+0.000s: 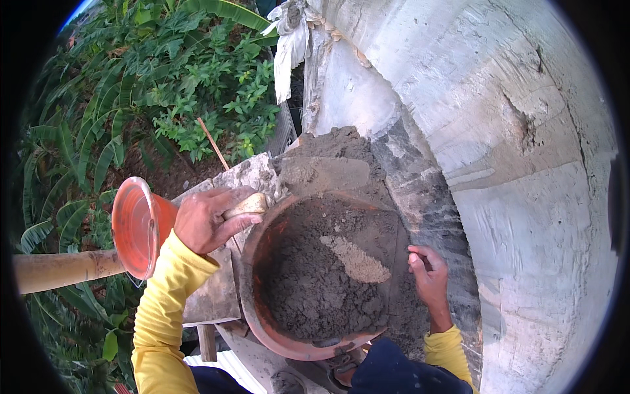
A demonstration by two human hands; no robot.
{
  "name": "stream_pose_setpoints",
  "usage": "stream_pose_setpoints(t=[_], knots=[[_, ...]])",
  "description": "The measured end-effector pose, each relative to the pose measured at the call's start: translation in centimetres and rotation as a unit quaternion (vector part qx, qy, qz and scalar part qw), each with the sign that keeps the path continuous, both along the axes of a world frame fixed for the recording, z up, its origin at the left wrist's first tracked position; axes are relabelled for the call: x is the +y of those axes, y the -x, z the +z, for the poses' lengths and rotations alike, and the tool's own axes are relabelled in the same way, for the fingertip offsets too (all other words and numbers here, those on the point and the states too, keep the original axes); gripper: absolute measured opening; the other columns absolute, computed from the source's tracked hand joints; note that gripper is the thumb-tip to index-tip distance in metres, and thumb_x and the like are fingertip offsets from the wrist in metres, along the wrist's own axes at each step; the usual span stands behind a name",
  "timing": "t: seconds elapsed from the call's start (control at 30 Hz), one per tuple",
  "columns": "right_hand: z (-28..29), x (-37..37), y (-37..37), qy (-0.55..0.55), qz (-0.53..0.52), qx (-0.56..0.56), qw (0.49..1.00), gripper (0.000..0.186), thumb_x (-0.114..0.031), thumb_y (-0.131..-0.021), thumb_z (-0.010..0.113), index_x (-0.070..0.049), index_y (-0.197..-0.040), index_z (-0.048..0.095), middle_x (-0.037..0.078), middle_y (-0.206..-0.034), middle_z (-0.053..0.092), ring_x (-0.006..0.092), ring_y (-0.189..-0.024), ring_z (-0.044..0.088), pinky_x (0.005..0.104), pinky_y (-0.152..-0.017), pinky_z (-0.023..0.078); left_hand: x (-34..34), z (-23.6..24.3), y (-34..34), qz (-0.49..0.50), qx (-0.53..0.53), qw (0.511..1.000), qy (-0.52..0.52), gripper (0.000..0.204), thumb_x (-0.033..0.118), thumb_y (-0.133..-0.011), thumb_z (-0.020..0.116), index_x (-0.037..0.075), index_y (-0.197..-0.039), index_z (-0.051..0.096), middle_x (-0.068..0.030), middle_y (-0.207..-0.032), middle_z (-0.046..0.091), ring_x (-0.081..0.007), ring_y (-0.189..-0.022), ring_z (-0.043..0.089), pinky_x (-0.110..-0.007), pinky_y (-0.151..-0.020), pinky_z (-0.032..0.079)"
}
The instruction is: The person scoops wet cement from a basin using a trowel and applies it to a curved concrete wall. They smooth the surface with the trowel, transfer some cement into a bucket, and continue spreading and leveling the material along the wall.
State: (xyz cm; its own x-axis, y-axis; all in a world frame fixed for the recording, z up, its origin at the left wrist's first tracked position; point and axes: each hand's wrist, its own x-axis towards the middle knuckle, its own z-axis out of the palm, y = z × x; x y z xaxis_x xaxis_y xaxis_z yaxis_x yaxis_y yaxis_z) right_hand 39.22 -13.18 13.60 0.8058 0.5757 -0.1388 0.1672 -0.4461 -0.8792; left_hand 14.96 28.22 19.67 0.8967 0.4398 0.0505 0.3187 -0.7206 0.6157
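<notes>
My left hand (209, 220) grips a pale, rounded handle-like piece (244, 207) above the upper-left rim of an orange round tub (274, 337). The tub holds dark grey wet mortar (302, 282), with a lighter sandy patch (357, 259) on its right half. A flat, mortar-smeared sheet or board (390, 226) lies over the tub's right side. My right hand (430, 276) is just beside that right edge, its fingers curled; whatever they may hold is too small to make out.
An orange bucket (131, 226) stands tilted at left by a bamboo pole (59, 268). A mortar heap (341, 144) sits on the ledge behind the tub. A curved concrete wall (518, 217) fills the right, with white cloth (284, 59) at its top end. Dense plants (105, 111) lie beyond the ledge.
</notes>
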Motion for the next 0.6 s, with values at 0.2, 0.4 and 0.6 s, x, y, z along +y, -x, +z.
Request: stream_pose_setpoints(t=[0.2,0.4,0.6], knots=[[-0.7,0.7,0.1,0.001,0.04,-0.029,0.999,0.018,-0.01,-0.103,0.071,0.0,-0.116,0.076,0.003,-0.094,0.068,0.0097,-0.078,0.063,0.0252,-0.07,0.051,12.9,-3.8,-2.0,0.105,0.221,0.969,-0.02,0.057,0.06,-0.097,0.072,0.006,-0.109,0.084,-0.0191,-0.076,0.074,-0.0309,-0.073,0.075,-0.044,-0.077,0.058],[-0.9,0.3,-0.1,0.005,0.027,-0.02,0.999,0.018,-0.01,-0.104,0.069,0.001,-0.117,0.075,0.003,-0.094,0.067,0.0093,-0.076,0.061,0.0252,-0.07,0.05,14.9,-10.1,-8.7,0.036,0.367,0.929,0.028,0.064,0.067,-0.099,0.066,0.006,-0.097,0.085,-0.0078,-0.073,0.076,-0.021,-0.064,0.072,-0.039,-0.072,0.059],[-0.4,-0.4,-0.8,0.009,0.0,-0.041,0.999,0.016,-0.009,-0.101,0.073,0.0,-0.113,0.076,0.003,-0.086,0.065,0.0108,-0.075,0.06,0.027,-0.068,0.048,14.6,-12.6,-12.2,0.032,0.408,0.912,0.032,0.069,0.072,-0.095,0.066,0.005,-0.096,0.085,-0.0084,-0.075,0.078,-0.0226,-0.07,0.075,-0.04,-0.08,0.061]])
